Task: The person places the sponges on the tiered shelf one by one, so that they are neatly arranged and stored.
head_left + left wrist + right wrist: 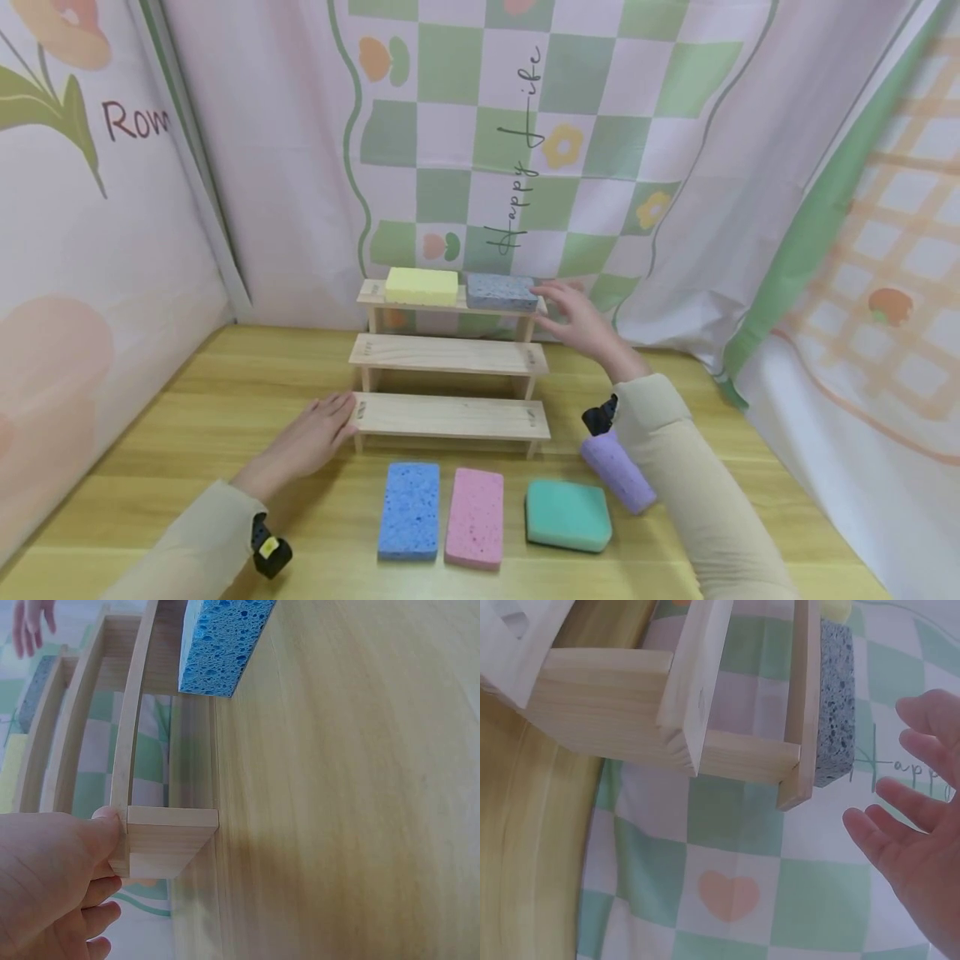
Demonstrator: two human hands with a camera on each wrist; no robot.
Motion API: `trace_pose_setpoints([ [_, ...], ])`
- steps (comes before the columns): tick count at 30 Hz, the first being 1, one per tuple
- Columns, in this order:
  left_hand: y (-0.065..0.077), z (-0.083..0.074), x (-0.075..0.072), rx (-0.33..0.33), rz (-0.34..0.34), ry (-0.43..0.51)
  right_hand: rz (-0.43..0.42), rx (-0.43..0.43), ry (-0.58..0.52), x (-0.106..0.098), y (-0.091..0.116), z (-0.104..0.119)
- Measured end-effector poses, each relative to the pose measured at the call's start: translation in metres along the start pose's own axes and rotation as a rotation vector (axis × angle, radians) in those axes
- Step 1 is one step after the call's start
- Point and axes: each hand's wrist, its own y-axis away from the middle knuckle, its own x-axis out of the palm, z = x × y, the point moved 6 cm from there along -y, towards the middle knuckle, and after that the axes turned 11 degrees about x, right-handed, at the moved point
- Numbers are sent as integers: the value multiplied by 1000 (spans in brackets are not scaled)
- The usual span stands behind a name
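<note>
Right hand (pixel 581 321), fingers spread, holds nothing, just beside grey sponge (pixel 501 292) on top step (pixel 371 293) of rack (pixel 450 354). Left hand (pixel 315 432), fingers relaxed, touches end of bottom step (pixel 450 415). Sponge likely light, soft; best pinched gently front-to-back near right end.

Dial centre: rack (pixel 450 354), 12 pointing to curtain (pixel 285 208). Rack is standing on table (pixel 210 400), curtain is hanging behind. Top tier (pixel 372 292) is bearing sponge A (pixel 422 287) at 11, sponge B (pixel 498 292) just right at 1. Before rack, on table: sponge C (pixel 408 511) is lying between 6 and 7, sponge D (pixel 475 518) near 6, sponge E (pixel 567 515) at 5, sponge F (pixel 618 473) at 4.
</note>
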Motion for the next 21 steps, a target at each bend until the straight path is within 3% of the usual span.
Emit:
trace_pose_setpoints([
  [6,1,-1,-1,7,-18,7,-5,8,12,0,16,-1],
  [14,1,-3,-3,13,-21,11,-41,-75,-6,-1,33,-4],
  [21,1,-3,-3,8,-14,4,-12,-29,31,-2,50,-8],
])
